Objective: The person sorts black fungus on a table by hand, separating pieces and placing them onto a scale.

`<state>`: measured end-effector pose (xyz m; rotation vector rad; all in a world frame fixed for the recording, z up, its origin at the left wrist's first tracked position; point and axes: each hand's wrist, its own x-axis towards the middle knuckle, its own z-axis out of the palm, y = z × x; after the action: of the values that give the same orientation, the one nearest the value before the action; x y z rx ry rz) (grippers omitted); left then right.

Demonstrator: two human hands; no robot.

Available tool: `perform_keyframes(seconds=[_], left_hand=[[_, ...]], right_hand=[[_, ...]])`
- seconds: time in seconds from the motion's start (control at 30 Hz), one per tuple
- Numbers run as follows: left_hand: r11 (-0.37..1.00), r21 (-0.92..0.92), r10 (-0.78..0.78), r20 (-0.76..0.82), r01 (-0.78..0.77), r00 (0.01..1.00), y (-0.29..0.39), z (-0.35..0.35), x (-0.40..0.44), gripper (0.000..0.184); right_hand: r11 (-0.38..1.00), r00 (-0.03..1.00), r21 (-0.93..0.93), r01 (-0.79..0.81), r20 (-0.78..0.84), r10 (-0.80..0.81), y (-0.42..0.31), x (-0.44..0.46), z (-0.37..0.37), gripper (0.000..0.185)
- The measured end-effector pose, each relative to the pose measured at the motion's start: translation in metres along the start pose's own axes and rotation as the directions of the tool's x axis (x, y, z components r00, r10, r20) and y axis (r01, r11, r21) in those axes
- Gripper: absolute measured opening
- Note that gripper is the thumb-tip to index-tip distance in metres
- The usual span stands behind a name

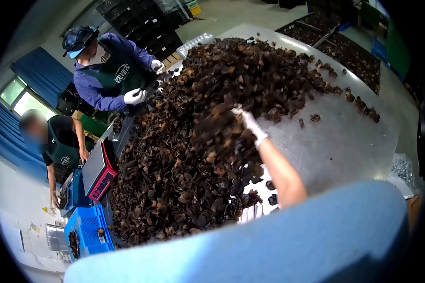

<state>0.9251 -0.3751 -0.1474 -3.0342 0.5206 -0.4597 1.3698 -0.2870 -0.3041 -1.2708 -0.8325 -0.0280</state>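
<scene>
In head view, with the blurred right hand [248,121] at the pile [170,181] on the table [347,137] and no left hand in sight, cannot tell gripping from open fingers, but could spill stray pieces [315,117] off it by sweeping too hard.

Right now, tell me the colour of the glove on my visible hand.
The glove is white; the head view, the only one, shows it.

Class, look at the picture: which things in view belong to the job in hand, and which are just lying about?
Likely part of the job:
dark crinkled pieces, heaped
white-gloved right hand, at the heap
metal table under them
blue crate

Apparently just lying about:
stacked black crates
crumpled clear plastic
</scene>
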Motion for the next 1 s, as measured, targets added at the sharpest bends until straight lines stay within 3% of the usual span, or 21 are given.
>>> perform_keyframes(seconds=[0.03, 0.07, 0.13, 0.2, 0.23, 0.3, 0.37, 0.43, 0.5, 0.53, 0.6, 0.63, 0.67, 0.7, 0.73, 0.77, 0.8, 0.83, 0.87, 0.9, 1.0], left_hand=[[1.000, -0.024, -0.001, -0.012, 0.000, 1.000, 0.000, 0.005, -0.003, 0.094], [0.996, -0.084, -0.021, 0.024, 0.023, 0.999, 0.000, 0.003, -0.006, 0.094], [0.971, -0.197, -0.105, 0.158, 0.136, 0.982, 0.005, -0.004, -0.009, 0.094], [0.963, -0.214, -0.122, 0.200, 0.165, 0.972, 0.009, -0.008, -0.011, 0.093], [0.962, -0.213, -0.124, 0.207, 0.168, 0.971, 0.010, -0.009, -0.012, 0.093], [0.963, -0.208, -0.126, 0.212, 0.171, 0.969, 0.013, -0.010, -0.013, 0.093], [0.965, -0.200, -0.126, 0.222, 0.172, 0.967, 0.016, -0.012, -0.013, 0.093], [0.966, -0.194, -0.128, 0.226, 0.173, 0.966, 0.019, -0.013, -0.014, 0.093], [0.968, -0.183, -0.128, 0.229, 0.172, 0.965, 0.020, -0.014, -0.014, 0.092], [0.967, -0.184, -0.131, 0.232, 0.176, 0.964, 0.020, -0.015, -0.013, 0.092], [0.966, -0.182, -0.139, 0.233, 0.184, 0.962, 0.021, -0.016, -0.012, 0.092], [0.966, -0.184, -0.140, 0.231, 0.184, 0.963, 0.021, -0.016, -0.011, 0.092], [0.964, -0.186, -0.148, 0.225, 0.192, 0.963, 0.020, -0.016, -0.010, 0.092], [0.969, -0.174, -0.134, 0.228, 0.176, 0.964, 0.019, -0.016, -0.009, 0.092], [0.973, -0.163, -0.125, 0.233, 0.165, 0.965, 0.019, -0.017, -0.010, 0.092], [0.975, -0.154, -0.122, 0.239, 0.162, 0.963, 0.019, -0.017, -0.011, 0.091], [0.968, -0.161, -0.150, 0.244, 0.193, 0.958, 0.021, -0.016, -0.010, 0.091], [0.962, -0.182, -0.156, 0.255, 0.206, 0.954, 0.020, -0.016, -0.007, 0.091], [0.954, -0.200, -0.166, 0.267, 0.223, 0.949, 0.020, -0.014, -0.004, 0.091], [0.945, -0.220, -0.182, 0.256, 0.241, 0.949, 0.021, -0.010, -0.008, 0.091], [0.903, -0.304, -0.211, 0.298, 0.303, 0.931, 0.021, -0.011, -0.009, 0.092]], right_hand=[[0.795, 0.975, 0.570, -0.206, 0.048, 0.218, -0.012, -0.005, 0.039, 0.020], [0.835, 0.987, 0.530, -0.148, 0.132, 0.091, -0.075, -0.007, 0.067, 0.023], [0.897, 0.979, 0.403, -0.182, 0.157, 0.129, -0.133, -0.023, 0.144, 0.037], [0.861, 0.922, 0.376, -0.342, 0.313, 0.229, -0.203, -0.027, 0.190, 0.045], [0.969, 0.930, 0.174, -0.173, 0.352, 0.103, -0.244, -0.025, 0.201, 0.050], [0.996, 0.859, -0.026, -0.090, 0.504, 0.091, -0.311, -0.024, 0.222, 0.057], [0.985, 0.775, -0.112, 0.131, 0.631, -0.031, -0.360, -0.035, 0.244, 0.063], [0.920, 0.611, -0.214, 0.328, 0.791, -0.033, -0.410, -0.053, 0.250, 0.060], [0.976, 0.487, -0.057, 0.211, 0.872, -0.055, -0.443, -0.063, 0.233, 0.053], [0.983, 0.520, 0.174, 0.060, 0.835, -0.179, -0.440, -0.065, 0.220, 0.041], [0.977, 0.675, 0.202, 0.072, 0.711, -0.197, -0.441, -0.065, 0.159, 0.033], [0.992, 0.772, 0.067, 0.109, 0.623, -0.127, -0.440, -0.061, 0.111, 0.030], [0.958, 0.802, -0.281, -0.049, 0.561, 0.205, -0.453, -0.051, 0.060, 0.025], [0.883, 0.869, -0.303, -0.359, 0.236, 0.435, -0.447, -0.054, 0.015, 0.021], [0.843, 0.929, -0.411, -0.348, -0.032, 0.368, -0.396, -0.056, -0.038, 0.021], [0.776, 0.915, -0.495, -0.391, -0.297, 0.272, -0.347, -0.059, -0.090, 0.021], [0.702, 0.890, -0.663, -0.261, -0.446, -0.090, -0.314, -0.066, -0.141, 0.020], [0.609, 0.826, -0.690, -0.391, -0.555, -0.098, -0.289, -0.075, -0.183, 0.020], [0.783, 0.758, -0.427, -0.452, -0.647, 0.085, -0.257, -0.085, -0.214, 0.023], [0.686, 0.762, -0.512, -0.517, -0.640, 0.097, -0.242, -0.091, -0.219, 0.028], [0.835, 0.942, -0.507, -0.212, -0.334, 0.036, -0.207, -0.064, -0.138, 0.034]])
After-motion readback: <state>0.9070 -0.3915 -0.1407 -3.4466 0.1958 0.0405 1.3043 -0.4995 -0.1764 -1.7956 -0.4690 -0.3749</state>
